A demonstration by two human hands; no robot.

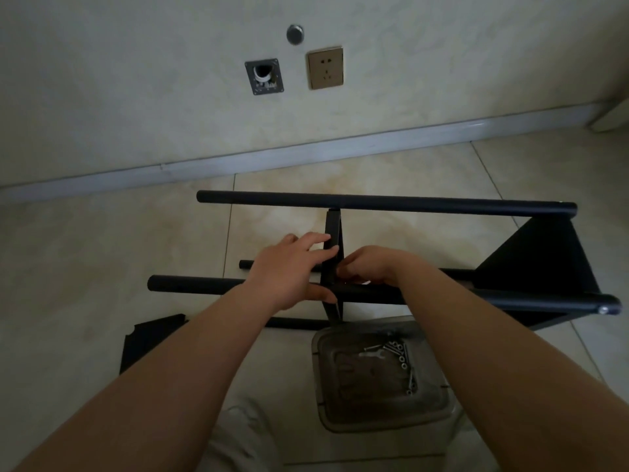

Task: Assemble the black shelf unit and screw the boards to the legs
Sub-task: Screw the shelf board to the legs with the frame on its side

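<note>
A: From the head camera, where is the shelf unit?

B: It lies on its side on the tiled floor, close to the wall. A far leg runs left to right, a near leg runs parallel to it, and two more tubes sit lower: a short end shows left of the hands and another piece lies just beyond the tray. A black end board is fixed between the legs at the right.

A: And the board in the middle?

B: A middle board stands on edge between the far and near legs, seen almost edge-on.

A: What is the left hand doing?

B: The left hand has its fingers laid fairly straight against the left face of the middle board, the thumb down by the near leg. It presses rather than grips.

A: The right hand?

B: The right hand is curled tight at the joint where the middle board meets the near leg. What its fingertips pinch is hidden, so I cannot tell what it holds.

A: Anything else?

B: A grey plastic tray sits just below the near leg, holding bolts and a small flat wrench. A loose black board lies at lower left. On the wall there is a socket.
</note>
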